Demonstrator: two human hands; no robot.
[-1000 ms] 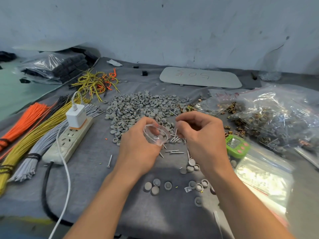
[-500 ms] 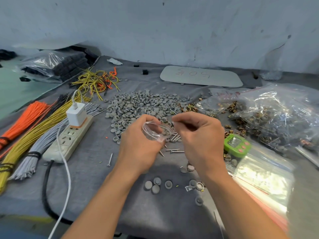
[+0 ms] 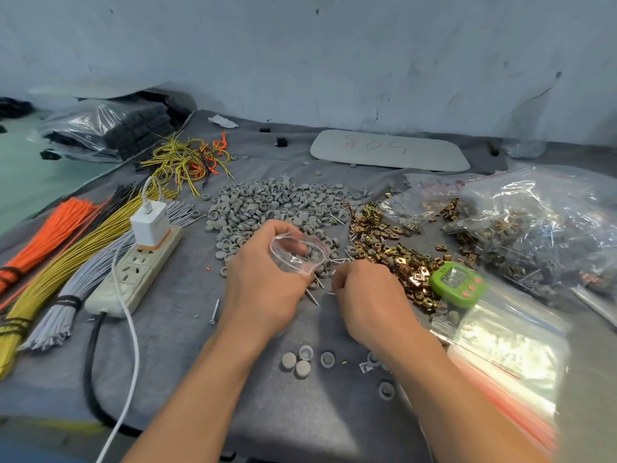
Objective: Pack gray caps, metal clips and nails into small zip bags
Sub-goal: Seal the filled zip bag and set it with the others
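The small zip bag [image 3: 298, 254] sat pinched in the left hand [image 3: 263, 289], its mouth open. Just right of that grip, the right hand [image 3: 370, 299] curled its fingers down onto the cloth among loose nails [image 3: 313, 296]; whether it pinched one could not be told. Beyond the bag lay the pile of gray caps [image 3: 267, 205], with the metal clips [image 3: 394, 248] past the right hand. A green timer [image 3: 455, 284] stood beside the clips, and a power strip [image 3: 137, 275] lay well left.
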